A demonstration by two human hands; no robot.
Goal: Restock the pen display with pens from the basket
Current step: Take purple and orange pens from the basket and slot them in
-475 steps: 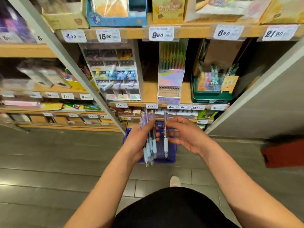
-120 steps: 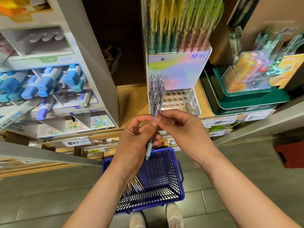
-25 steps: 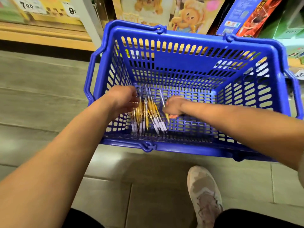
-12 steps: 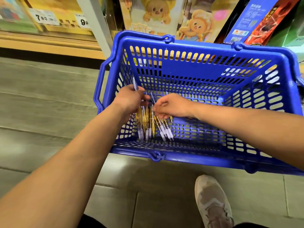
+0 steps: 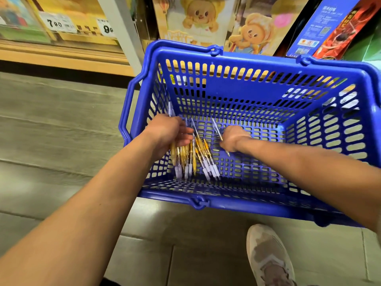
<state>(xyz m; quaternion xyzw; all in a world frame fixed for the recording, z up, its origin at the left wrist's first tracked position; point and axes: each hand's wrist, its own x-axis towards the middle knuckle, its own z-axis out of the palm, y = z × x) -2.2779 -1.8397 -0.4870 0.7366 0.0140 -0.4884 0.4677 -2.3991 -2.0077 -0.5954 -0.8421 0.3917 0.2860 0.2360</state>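
A blue plastic basket point(image 5: 257, 65) stands on the floor in front of me. In its left half lie several yellow pens point(image 5: 201, 153) with clear purple grips. My left hand point(image 5: 167, 133) grips a bunch of these pens, tips pointing toward me. My right hand point(image 5: 232, 138) is inside the basket to the right of the bunch and pinches a single pen point(image 5: 216, 129). The pen display is out of view.
The basket's left handle point(image 5: 124, 120) hangs outward. Behind the basket a low shelf holds cartoon-bear boxes point(image 5: 198, 19) and a blue and red box point(image 5: 329, 27). Price tags point(image 5: 55, 23) sit on the left shelf. My shoe point(image 5: 268, 256) is on the grey floor.
Since 4.8 s ago I went from the display down to the basket. Over the last second my hands gathered yellow pens; my right hand moved rightward and picked up a single pen.
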